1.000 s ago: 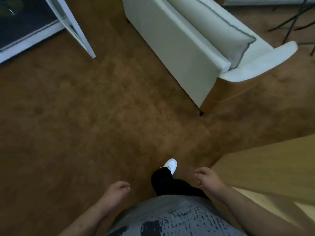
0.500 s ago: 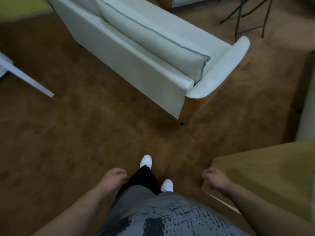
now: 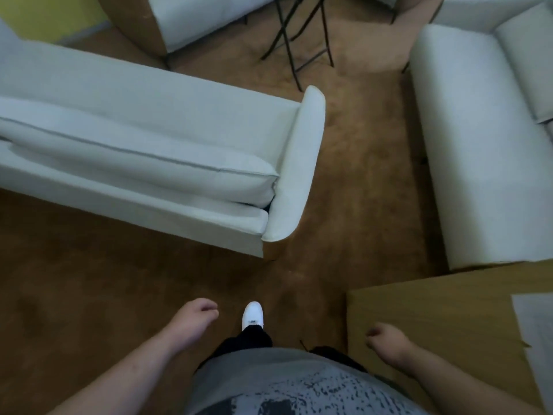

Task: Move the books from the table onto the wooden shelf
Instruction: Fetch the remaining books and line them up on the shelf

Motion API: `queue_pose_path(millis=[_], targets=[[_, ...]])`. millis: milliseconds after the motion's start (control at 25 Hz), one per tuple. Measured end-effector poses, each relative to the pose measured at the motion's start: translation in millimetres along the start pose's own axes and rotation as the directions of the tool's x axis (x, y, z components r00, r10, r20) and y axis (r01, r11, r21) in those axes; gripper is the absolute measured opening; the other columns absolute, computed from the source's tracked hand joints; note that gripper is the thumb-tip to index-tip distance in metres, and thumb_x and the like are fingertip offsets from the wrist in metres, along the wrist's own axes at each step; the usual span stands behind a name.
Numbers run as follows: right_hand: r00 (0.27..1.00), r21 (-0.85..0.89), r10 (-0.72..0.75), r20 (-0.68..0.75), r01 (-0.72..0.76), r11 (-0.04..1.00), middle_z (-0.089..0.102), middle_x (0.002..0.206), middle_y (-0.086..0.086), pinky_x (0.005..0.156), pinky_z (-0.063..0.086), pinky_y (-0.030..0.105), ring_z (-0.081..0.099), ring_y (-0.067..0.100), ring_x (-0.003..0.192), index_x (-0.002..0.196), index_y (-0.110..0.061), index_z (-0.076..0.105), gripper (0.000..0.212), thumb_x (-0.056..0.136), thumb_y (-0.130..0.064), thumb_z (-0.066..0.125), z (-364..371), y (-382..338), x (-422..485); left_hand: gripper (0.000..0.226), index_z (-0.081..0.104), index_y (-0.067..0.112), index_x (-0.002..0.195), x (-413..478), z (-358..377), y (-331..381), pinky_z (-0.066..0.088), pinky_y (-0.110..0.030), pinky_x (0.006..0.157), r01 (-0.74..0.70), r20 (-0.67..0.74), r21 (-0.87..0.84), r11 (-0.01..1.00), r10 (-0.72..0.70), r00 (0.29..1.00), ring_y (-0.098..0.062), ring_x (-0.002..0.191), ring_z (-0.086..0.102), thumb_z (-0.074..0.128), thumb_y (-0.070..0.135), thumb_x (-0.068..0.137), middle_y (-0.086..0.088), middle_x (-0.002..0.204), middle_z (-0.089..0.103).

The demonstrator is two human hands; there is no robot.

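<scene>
I stand on brown carpet with both arms hanging low. My left hand (image 3: 194, 320) is loosely curled and holds nothing. My right hand (image 3: 386, 339) is also curled and holds nothing, hovering over the near corner of a wooden table (image 3: 443, 313) at the lower right. A pale flat sheet or book (image 3: 535, 324) lies on the table at the right edge, cut off by the frame. No shelf is in view.
A white sofa (image 3: 149, 151) stretches across the left. A second white sofa (image 3: 466, 163) stands on the right, with a carpeted gap between them. Black metal legs (image 3: 299, 40) stand at the top centre. My white shoe (image 3: 253, 314) points forward.
My view has swung to the right: the sofa slid left, a second sofa appeared on the right, and the wooden table came closer. Both hands stay low and hold nothing.
</scene>
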State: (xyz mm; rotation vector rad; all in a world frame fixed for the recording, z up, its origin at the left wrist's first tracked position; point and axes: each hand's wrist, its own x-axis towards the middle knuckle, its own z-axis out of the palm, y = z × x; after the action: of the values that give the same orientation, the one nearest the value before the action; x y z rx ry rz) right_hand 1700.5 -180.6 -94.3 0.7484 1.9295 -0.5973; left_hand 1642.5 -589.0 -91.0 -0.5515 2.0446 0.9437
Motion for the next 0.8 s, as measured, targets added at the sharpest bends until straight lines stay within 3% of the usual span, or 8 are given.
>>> queue_pose_path(millis=[80, 200, 440, 520, 640, 800], targets=[[0.999, 0.106, -0.020, -0.045, 0.025, 0.994, 0.065, 0.127, 0.010, 0.093, 0.049, 0.032, 0.060, 0.022, 0.111, 0.133, -0.009, 0.062, 0.034, 0.101, -0.019, 0.056, -20.5, -32.8, 7.2, 0.031, 0.062, 0.012, 0.131, 26.9, -21.0, 32.6, 0.052, -0.039, 0.101, -0.048, 0.044, 0.099, 0.994, 0.044, 0.998, -0.024, 0.117, 0.062, 0.058, 0.017, 0.100, -0.009, 0.127, 0.065], [0.993, 0.230, -0.085, -0.084, 0.103, 0.968, 0.065, 0.130, 0.009, 0.091, 0.050, 0.031, 0.062, 0.022, 0.110, 0.134, -0.011, 0.063, 0.036, 0.100, -0.020, 0.056, -43.3, -77.6, 18.3, 0.033, 0.061, 0.012, 0.132, 57.3, -32.8, 81.6, 0.050, -0.036, 0.100, -0.093, 0.101, 0.194, 0.977, 0.075, 0.992, -0.024, 0.120, 0.060, 0.057, 0.017, 0.101, -0.008, 0.129, 0.064], [0.998, 0.379, -0.052, -0.038, 0.062, 0.923, 0.068, 0.093, 0.001, 0.077, 0.052, 0.032, 0.063, 0.015, 0.081, 0.112, -0.016, 0.066, 0.017, 0.097, -0.017, 0.058, -100.9, -97.1, 62.2, 0.019, 0.067, 0.016, 0.115, 113.9, -12.4, 187.4, 0.049, -0.034, 0.091, -0.113, 0.197, 0.261, 0.959, 0.061, 0.978, -0.022, 0.103, 0.064, 0.062, 0.018, 0.097, -0.007, 0.111, 0.069], [1.000, 0.339, -0.015, 0.003, 0.013, 0.941, 0.069, 0.102, 0.003, 0.083, 0.055, 0.032, 0.064, 0.016, 0.089, 0.120, -0.012, 0.065, 0.024, 0.097, -0.017, 0.058, -129.5, -89.9, 82.9, 0.022, 0.065, 0.019, 0.117, 123.5, 3.3, 222.1, 0.050, -0.035, 0.093, -0.120, 0.257, 0.282, 0.952, 0.045, 0.965, -0.020, 0.100, 0.062, 0.062, 0.021, 0.095, -0.006, 0.112, 0.068], [0.999, 0.283, 0.045, -0.022, -0.037, 0.958, 0.067, 0.125, 0.008, 0.101, 0.053, 0.037, 0.063, 0.022, 0.113, 0.125, -0.011, 0.067, 0.029, 0.098, -0.020, 0.059, -183.3, -86.3, 117.7, 0.033, 0.064, 0.013, 0.128, 140.9, 32.1, 280.7, 0.048, -0.040, 0.101, -0.118, 0.237, 0.234, 0.965, 0.062, 0.970, -0.029, 0.116, 0.062, 0.061, 0.020, 0.096, -0.014, 0.126, 0.067], [0.997, 0.310, 0.036, -0.067, -0.014, 0.951, 0.065, 0.130, 0.009, 0.102, 0.053, 0.039, 0.062, 0.025, 0.119, 0.132, -0.012, 0.063, 0.033, 0.100, -0.018, 0.057, -250.4, -107.7, 151.8, 0.034, 0.062, 0.012, 0.131, 168.2, 51.4, 353.8, 0.047, -0.040, 0.106, -0.130, 0.172, 0.164, 0.978, 0.101, 0.980, -0.025, 0.120, 0.059, 0.054, 0.021, 0.099, -0.008, 0.128, 0.064]])
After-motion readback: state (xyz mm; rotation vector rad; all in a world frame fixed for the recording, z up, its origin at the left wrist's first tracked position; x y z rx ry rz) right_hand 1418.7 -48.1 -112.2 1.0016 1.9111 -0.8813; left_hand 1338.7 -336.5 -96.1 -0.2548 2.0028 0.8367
